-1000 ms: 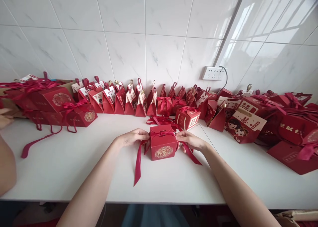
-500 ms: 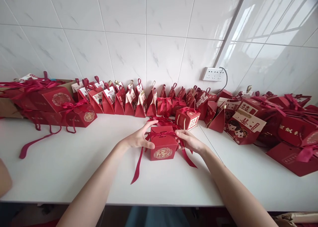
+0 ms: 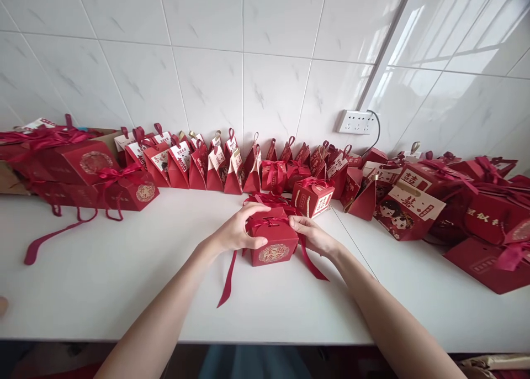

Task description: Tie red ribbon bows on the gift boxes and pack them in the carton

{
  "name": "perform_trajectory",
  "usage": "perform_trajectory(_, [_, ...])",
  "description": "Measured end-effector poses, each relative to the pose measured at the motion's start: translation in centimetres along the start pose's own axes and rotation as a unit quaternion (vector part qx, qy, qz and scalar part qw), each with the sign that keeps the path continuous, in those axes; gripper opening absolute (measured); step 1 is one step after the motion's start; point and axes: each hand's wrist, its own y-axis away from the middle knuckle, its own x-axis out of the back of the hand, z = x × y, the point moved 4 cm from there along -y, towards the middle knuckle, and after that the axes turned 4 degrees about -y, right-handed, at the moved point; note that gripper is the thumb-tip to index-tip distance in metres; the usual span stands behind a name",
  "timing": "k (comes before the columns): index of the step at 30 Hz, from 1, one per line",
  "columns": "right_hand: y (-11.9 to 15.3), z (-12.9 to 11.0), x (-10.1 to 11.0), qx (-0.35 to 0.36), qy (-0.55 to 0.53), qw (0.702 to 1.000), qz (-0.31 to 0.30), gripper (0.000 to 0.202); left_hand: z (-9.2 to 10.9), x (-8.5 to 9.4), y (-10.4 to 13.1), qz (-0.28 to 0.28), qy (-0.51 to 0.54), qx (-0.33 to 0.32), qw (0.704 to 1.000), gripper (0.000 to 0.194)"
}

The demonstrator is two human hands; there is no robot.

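A red gift box with a round gold emblem on its front stands on the white table, a dark red ribbon threaded through its top. My left hand grips its left side, the thumb across the front and the fingers over the top edge. At the upper right corner my right hand has its fingers bent against the box, where the ribbon runs in; the fingertips are partly hidden. Ribbon tails trail on both sides. Close behind lies another red box with a bow, mostly covered.
A small red box with rope handles stands just behind my right hand. Several red favour boxes line the tiled wall. Larger ribboned boxes are stacked left and right. A power strip hangs on the wall.
My left hand has closed in on the box, its thumb now pressing the front. The box has turned slightly, showing more of its right side. The right hand has barely moved.
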Motion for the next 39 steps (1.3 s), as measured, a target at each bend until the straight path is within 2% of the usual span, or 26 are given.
perform_trajectory(4, [0.0, 0.1, -0.3, 0.002, -0.008, 1.000, 0.003, 0.038, 0.1, -0.1, 0.1, -0.006, 0.030, -0.002, 1.000, 0.069])
perform_trajectory(9, [0.0, 0.2, -0.3, -0.005, -0.002, 1.000, 0.010, 0.040, 0.3, -0.5, 0.4, -0.025, 0.061, 0.014, 0.998, 0.087])
perform_trajectory(18, [0.0, 0.1, -0.2, -0.008, 0.001, 1.000, 0.010, 0.038, 0.5, -0.9, 0.2, 0.012, 0.078, 0.002, 0.997, 0.076])
perform_trajectory(24, [0.1, -0.1, -0.2, -0.001, 0.008, 1.000, 0.011, 0.039, 0.2, -0.6, 0.3, -0.043, 0.158, 0.026, 0.986, 0.079])
perform_trajectory(26, [0.1, -0.2, 0.0, 0.001, 0.012, 1.000, 0.010, 0.039, -0.3, 0.4, 0.3, -0.014, 0.182, 0.045, 0.982, 0.073])
perform_trajectory(29, [0.1, -0.2, 0.3, 0.003, 0.012, 1.000, 0.011, 0.041, -1.6, 2.5, 0.3, 0.094, 0.153, 0.100, 0.979, 0.052])
perform_trajectory(31, [0.1, -0.3, 0.4, 0.006, 0.008, 1.000, 0.017, 0.041, -2.3, 3.4, 0.5, 0.116, 0.143, 0.142, 0.973, 0.045])
perform_trajectory(33, [0.1, -0.3, 0.3, 0.007, 0.006, 1.000, 0.022, 0.039, -2.6, 3.6, 0.8, 0.076, 0.144, 0.181, 0.970, 0.047])
perform_trajectory(36, [0.1, -0.4, 0.1, 0.005, 0.005, 1.000, 0.024, 0.037, -2.5, 3.0, 1.2, -0.044, 0.129, 0.225, 0.965, 0.047])
perform_trajectory(39, [0.1, -0.5, 0.0, 0.005, 0.002, 1.000, 0.030, 0.038, -2.4, 2.4, 1.5, -0.124, 0.116, 0.232, 0.958, 0.041])
